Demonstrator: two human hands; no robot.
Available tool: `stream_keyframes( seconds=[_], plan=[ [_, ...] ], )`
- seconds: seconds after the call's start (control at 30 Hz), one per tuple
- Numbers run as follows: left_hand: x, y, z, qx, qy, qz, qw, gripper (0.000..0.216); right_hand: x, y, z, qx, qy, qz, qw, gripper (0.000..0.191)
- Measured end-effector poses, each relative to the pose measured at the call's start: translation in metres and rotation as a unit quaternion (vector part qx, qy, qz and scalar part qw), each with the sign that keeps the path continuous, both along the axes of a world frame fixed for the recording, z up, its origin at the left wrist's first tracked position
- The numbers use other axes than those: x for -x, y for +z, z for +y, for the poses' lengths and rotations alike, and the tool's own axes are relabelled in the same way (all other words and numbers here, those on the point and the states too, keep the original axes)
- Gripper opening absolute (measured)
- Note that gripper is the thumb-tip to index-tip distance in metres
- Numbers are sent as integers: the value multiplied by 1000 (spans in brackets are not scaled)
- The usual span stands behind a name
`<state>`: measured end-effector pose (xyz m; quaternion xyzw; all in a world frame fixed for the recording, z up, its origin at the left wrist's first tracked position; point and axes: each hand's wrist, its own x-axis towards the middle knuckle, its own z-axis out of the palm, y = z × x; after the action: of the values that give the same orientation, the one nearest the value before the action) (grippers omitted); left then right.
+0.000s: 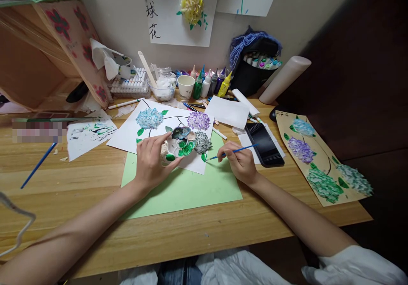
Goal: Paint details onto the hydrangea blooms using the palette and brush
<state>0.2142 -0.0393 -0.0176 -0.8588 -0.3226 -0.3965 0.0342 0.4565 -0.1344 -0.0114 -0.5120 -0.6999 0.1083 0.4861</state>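
Note:
My left hand [152,159] is closed on the edge of a small paint palette [180,145] smeared with green, dark blue and white paint, holding it above the paper. My right hand [239,162] pinches a thin blue paintbrush [234,151] whose tip points left toward a green leaf at the lower right of a white sheet [127,134]. That sheet shows painted blue, purple and grey flower clusters with green leaves. It lies partly over a light green sheet [185,189] on the wooden desk [79,191].
A black phone [264,144] lies right of my right hand. A tan sheet with painted flowers [321,162] sits far right. Paint bottles [210,83], a paper cup [185,85], a marker bag [255,66] and a white roll [283,79] line the wall. Another blue brush [38,165] lies left.

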Motion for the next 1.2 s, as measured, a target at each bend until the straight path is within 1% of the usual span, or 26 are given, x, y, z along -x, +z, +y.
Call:
stream_keyframes(
  seconds=[0.1, 0.2, 0.37, 0.5, 0.67, 0.77, 0.87, 1.0, 1.13, 1.2],
  plan=[
    [0, 0, 0, 5, -3, -1, 1000, 64, 0, -1, 0, -3, -7, 7, 1000, 36],
    [1, 1, 0, 9, -5, -2, 1000, 63, -1, -1, 0, -3, 1, -4, 1000, 35],
    [1, 2, -1, 0, -5, 3, 1000, 61, -5, 0, 1, -25, -36, -4, 999, 35],
    [1, 1, -1, 5, -1, 4, 1000, 60, -5, 0, 2, -11, -20, -29, 999, 35],
    [1, 0, -1, 8, -3, 3, 1000, 63, -5, 0, 2, -19, -29, -22, 999, 34],
    [2, 0, -1, 10, -6, 2, 1000, 63, -4, 1, 2, -16, -15, -30, 999, 34],
    [2, 0, -1, 9, -4, 4, 1000, 63, -4, 0, 1, -21, -21, -19, 999, 33],
    [2, 0, -1, 6, -6, 5, 1000, 62, -4, -1, 1, -10, -15, -21, 1000, 34],
    [1, 0, -1, 7, -2, 7, 1000, 61, -4, -1, 2, -11, -31, -13, 999, 34],
    [1, 0, -1, 6, -2, 9, 1000, 61, -4, -1, 2, -5, -20, -12, 1000, 33]
  ],
)
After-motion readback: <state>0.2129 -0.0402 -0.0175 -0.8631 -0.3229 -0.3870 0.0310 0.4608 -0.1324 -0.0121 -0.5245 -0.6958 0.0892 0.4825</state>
